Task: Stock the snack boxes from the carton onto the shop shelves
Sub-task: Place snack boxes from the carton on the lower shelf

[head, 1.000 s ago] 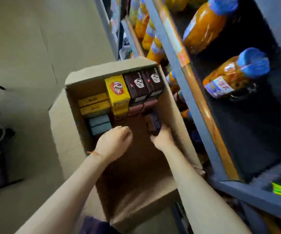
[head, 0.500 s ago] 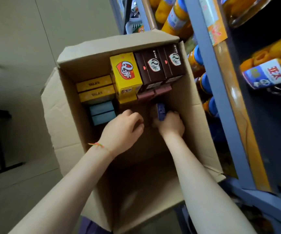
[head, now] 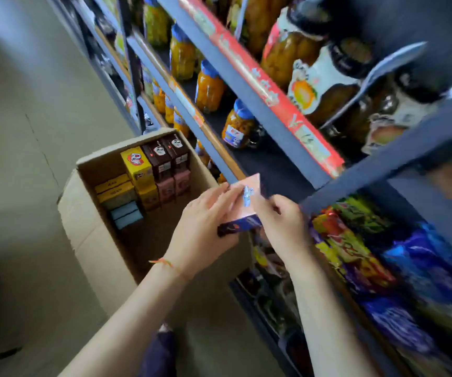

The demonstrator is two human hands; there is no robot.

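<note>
— Shop aisle, pale floor, and a blue metal shelf rack (head: 262, 104) loaded with jars of orange fruit preserve (head: 209, 88); what stands beside it?

— An open cardboard carton (head: 88, 229), touching the rack's front. Against its far wall stand a yellow snack box (head: 135, 162) and two dark brown boxes (head: 168, 155), with pink, yellow and pale blue ones lower down.

— And the hands?

— Half a second ago both were down inside the carton, the right hand (head: 282, 224) closing on a dark box at the bottom. Now they are up above the carton's rack-side edge, holding a pink-faced snack box with a dark blue side (head: 242, 205) between them. The left hand (head: 205, 229) grips its near end, and the right hand's fingers curl round the far side.

— Meaning?

— One box is out and, I judge, headed for the rack. The tier level with it shows bare dark space beyond the jars; below lie bright snack packets (head: 355, 240). Most of the carton's stock remains.
</note>
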